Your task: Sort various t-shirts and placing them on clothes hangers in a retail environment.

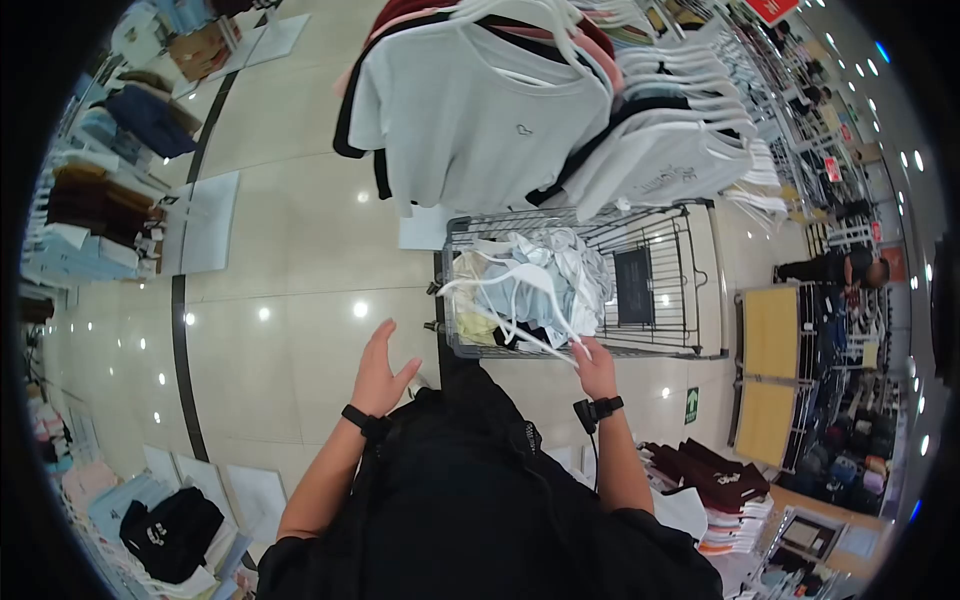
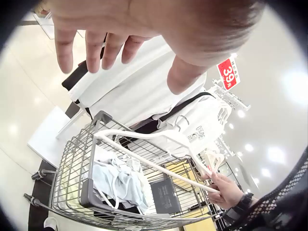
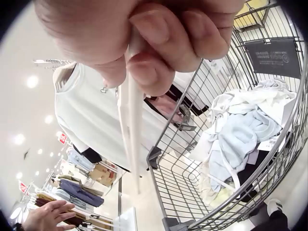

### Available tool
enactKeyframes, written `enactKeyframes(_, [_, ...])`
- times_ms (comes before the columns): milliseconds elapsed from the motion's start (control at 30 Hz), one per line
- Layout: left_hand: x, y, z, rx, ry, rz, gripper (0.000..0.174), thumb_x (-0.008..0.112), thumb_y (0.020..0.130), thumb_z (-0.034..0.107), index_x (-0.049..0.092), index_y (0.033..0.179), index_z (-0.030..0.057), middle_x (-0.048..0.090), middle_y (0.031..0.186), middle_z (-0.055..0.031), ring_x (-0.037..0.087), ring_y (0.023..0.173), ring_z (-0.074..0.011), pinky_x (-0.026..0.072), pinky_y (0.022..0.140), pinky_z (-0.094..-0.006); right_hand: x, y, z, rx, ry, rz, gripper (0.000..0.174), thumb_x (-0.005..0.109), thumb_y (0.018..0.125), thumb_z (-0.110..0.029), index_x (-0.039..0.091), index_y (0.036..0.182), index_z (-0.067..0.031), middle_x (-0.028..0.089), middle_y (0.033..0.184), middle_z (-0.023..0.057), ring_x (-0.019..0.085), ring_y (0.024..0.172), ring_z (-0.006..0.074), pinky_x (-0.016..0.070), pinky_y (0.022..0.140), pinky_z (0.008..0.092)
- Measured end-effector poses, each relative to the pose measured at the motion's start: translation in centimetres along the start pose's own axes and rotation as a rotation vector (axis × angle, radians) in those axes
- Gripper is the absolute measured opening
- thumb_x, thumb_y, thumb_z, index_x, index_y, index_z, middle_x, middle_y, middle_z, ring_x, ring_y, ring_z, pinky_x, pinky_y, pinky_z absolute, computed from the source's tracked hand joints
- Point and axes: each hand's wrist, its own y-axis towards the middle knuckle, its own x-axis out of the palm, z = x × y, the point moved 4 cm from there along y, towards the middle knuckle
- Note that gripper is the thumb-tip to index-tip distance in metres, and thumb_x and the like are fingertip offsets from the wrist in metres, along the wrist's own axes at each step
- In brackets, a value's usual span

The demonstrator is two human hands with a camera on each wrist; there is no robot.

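My right hand [image 1: 597, 368] grips one end of a white hanger [image 1: 512, 328] above the near side of a wire shopping cart [image 1: 655, 352]; the right wrist view shows the fingers [image 3: 166, 43] curled round the hanger [image 3: 130, 125]. No garment hangs on it. Light blue, white, pale yellow and black clothes [image 1: 535, 290] lie heaped in the cart, with another white hanger among them. My left hand [image 1: 380, 372], fingers spread and holding nothing, is raised left of the cart. In the left wrist view its fingers [image 2: 94, 50] point down above the cart.
White T-shirts [image 1: 480, 110] hang on a rack just beyond the cart, beside more shirts [image 1: 670, 155]. Racks of clothes [image 1: 100, 215] stand at the left. Tiled floor [image 1: 300, 330] lies left of the cart. A person [image 1: 850, 270] stands at the far right.
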Motion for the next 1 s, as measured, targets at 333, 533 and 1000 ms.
enactKeyframes(333, [6.8,5.3,-0.4,-0.309,-0.083,-0.588,0.03,0.063,0.099,0.031,0.069,0.099,0.001,0.072,0.088,-0.0121,0.069,0.084,-0.0231,0.0533,0.078,-0.0348,-2.2,0.7,-1.3,0.056,0.197,-0.382,0.025,0.063,0.101,-0.024,0.071,0.11,-0.0022,0.057,0.076,-0.0028,0.051,0.07,0.0062,0.0442,0.061,0.0247])
enactKeyframes(533, [7.2,4.3,0.0,-0.444,-0.145,-0.359,0.034,0.059,0.101,0.027,0.066,0.082,-0.0002,0.07,0.074,-0.0086,0.066,0.069,-0.0162,0.0513,0.067,-0.0323,-0.2,17.0,13.7,-0.072,-0.16,0.012,0.033,0.07,0.092,-0.032,0.072,0.114,-0.0071,0.057,0.133,0.0203,0.067,0.086,0.0302,0.0538,0.082,0.0388])
enactKeyframes(1000, [6.4,0.5,3.0,-0.71,-0.148,0.068,0.038,0.063,0.1,0.032,0.063,0.078,0.0011,0.057,0.062,-0.0052,0.051,0.059,-0.0104,0.0425,0.057,-0.0302,5.2,33.0,27.9,0.227,-0.373,0.043,0.055,0.07,0.083,-0.019,0.058,0.131,0.0041,0.065,0.118,0.0276,0.069,0.096,0.0391,0.0576,0.08,0.0428])
